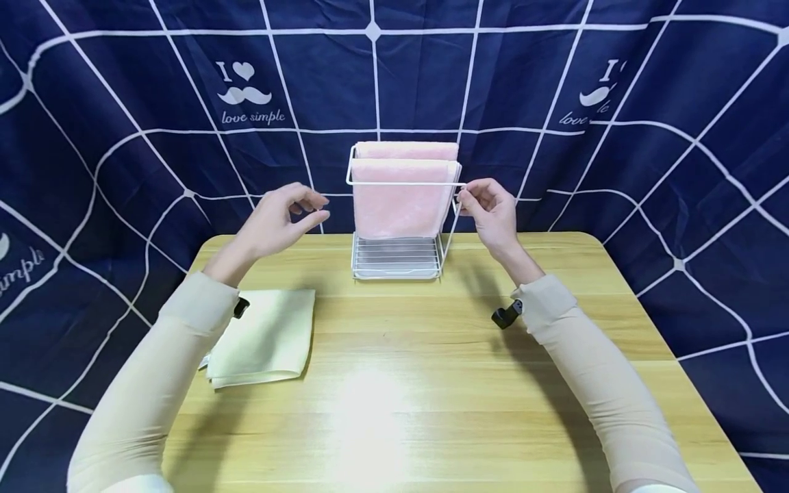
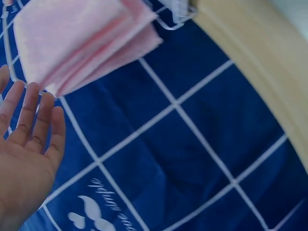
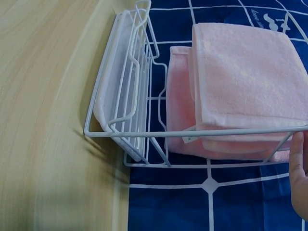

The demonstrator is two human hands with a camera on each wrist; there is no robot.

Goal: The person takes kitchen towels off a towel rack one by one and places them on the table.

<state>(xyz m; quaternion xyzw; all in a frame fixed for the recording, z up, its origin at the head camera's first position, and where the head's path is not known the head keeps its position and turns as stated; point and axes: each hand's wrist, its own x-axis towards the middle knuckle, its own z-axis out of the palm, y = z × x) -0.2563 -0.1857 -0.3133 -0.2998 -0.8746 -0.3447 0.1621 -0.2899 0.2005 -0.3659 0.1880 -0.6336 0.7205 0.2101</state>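
Note:
A white wire rack point(image 1: 397, 277) stands at the table's back edge, with a pink towel point(image 1: 394, 205) draped folded over its upper bars. My right hand point(image 1: 493, 212) pinches the rack's upper right front corner between thumb and fingers. To the left of the rack, my left hand point(image 1: 286, 216) hovers with relaxed fingers and holds nothing. In the right wrist view the towel point(image 3: 250, 77) hangs in layers, a small white tag at its edge. The left wrist view shows the left fingers spread near the towel point(image 2: 72, 38).
A folded pale yellow-green cloth point(image 1: 271, 335) lies on the left of the wooden table point(image 1: 444, 397), partly under the left forearm. A white tray point(image 3: 113, 82) sits in the rack's base. A dark blue curtain point(image 1: 419, 82) with white lines surrounds the table's back and sides.

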